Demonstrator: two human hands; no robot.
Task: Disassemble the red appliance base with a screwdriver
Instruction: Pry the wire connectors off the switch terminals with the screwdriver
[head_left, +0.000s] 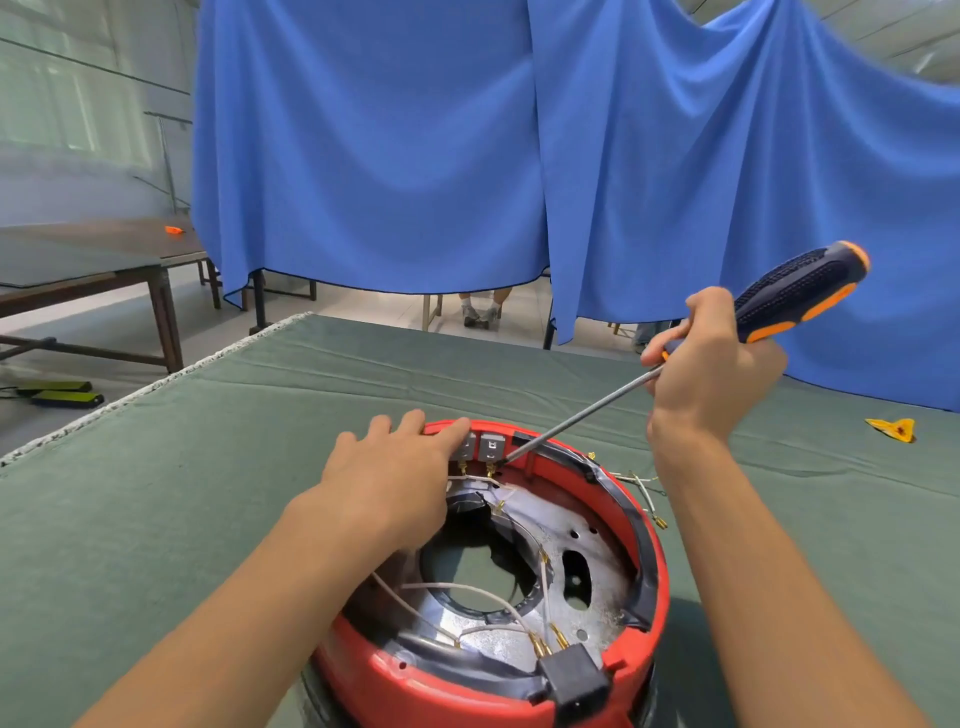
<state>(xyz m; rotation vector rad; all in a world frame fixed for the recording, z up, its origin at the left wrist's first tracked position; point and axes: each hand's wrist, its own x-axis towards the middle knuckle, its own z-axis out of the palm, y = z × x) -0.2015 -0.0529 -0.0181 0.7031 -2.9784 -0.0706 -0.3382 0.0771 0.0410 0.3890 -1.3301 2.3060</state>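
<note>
Red appliance base (644, 587) at 6 o'clock on bench (208, 467). Right hand (711, 364) grips screwdriver (675, 358); shaft runs 2-to-8 o'clock, tip at far inner rim. Left hand (395, 467) lies flat, steadying base.

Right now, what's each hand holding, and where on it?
Right hand grips the screwdriver at the handle's lower end. Left hand holds nothing; it rests on the red base.
</note>
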